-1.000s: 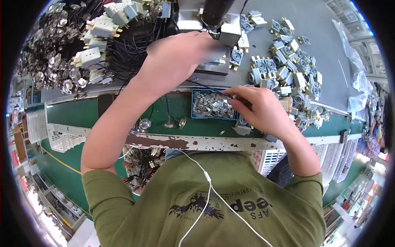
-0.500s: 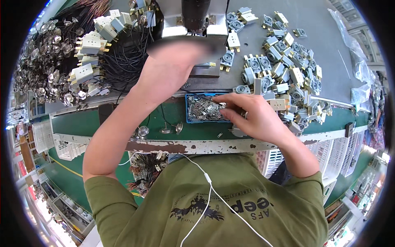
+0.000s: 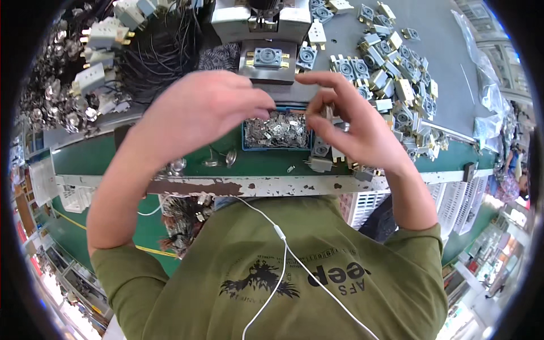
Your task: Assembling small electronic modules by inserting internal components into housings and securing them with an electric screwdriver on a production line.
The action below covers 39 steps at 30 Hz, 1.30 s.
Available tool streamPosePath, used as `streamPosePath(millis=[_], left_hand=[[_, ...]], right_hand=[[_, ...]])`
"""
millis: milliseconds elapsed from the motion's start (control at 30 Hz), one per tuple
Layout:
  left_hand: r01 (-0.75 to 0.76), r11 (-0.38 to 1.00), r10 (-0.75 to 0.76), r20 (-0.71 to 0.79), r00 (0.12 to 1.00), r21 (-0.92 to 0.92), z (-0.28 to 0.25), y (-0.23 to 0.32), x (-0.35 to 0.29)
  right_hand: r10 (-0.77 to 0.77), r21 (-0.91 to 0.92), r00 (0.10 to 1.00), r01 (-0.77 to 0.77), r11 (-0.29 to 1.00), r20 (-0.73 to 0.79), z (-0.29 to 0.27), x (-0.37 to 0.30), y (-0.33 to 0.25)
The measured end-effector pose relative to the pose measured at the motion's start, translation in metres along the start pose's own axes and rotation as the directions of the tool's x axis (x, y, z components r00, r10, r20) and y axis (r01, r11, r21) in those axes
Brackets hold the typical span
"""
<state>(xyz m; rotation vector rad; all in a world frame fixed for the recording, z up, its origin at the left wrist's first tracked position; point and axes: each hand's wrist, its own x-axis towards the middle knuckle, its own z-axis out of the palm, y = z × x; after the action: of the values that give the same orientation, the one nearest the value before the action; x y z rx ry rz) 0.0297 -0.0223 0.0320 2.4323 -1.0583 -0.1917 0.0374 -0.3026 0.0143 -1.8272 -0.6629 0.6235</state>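
Observation:
My left hand [image 3: 218, 105], smeared by motion, hovers left of the blue tray [image 3: 277, 149] with its fingers pressed together; anything in them is hidden. At the tray's right end is my right hand [image 3: 360, 124]. Its index finger reaches out while thumb and another finger curl toward each other, and what lies between them is too small to make out. Inside the tray lies a heap of small metal pieces [image 3: 283, 129]. Beyond my hands, a grey socket part [image 3: 267, 57] with brass prongs rests on the metal block [image 3: 272, 76] before a press [image 3: 262, 25].
A pile of grey and white socket parts [image 3: 391, 73] covers the bench on the right. To the left lie black wires [image 3: 156, 68], metal discs [image 3: 56, 105] and white plug parts [image 3: 89, 78]. Two discs [image 3: 230, 157] sit near the worn bench edge [image 3: 283, 186].
My left hand has drawn back from the press toward me, uncovering the socket part on the block. My right hand has lifted off the tray, shifting slightly away from me.

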Motion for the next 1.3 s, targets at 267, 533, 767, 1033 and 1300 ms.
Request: streamPosePath(millis=[267,533,767,1033,1300], left_hand=[[0.024,0.999,-0.016,-0.204,0.979,0.038,-0.005,-0.005,-0.012],[0.083,0.995,-0.094,-0.204,0.974,-0.063,-0.016,-0.004,-0.013],[0.091,0.993,-0.071,-0.242,0.968,0.073,-0.002,-0.008,-0.013],[0.003,0.954,-0.127,-0.394,0.91,-0.3,0.055,-0.013,-0.004],[0.006,0.949,0.087,-0.281,0.956,0.314,0.013,-0.007,-0.02]], right_hand=[[0.058,0.163,0.953,-0.009,0.987,-0.297,0.018,0.018,0.016],[0.212,0.526,0.965,-0.101,0.845,-0.155,0.021,0.025,0.009],[0.189,0.372,0.953,-0.091,0.924,-0.236,0.02,0.031,0.011],[-0.086,0.717,0.868,0.457,0.526,-0.49,0.062,0.025,-0.005],[0.149,0.037,0.987,-0.146,0.989,-0.065,0.014,0.044,-0.023]])
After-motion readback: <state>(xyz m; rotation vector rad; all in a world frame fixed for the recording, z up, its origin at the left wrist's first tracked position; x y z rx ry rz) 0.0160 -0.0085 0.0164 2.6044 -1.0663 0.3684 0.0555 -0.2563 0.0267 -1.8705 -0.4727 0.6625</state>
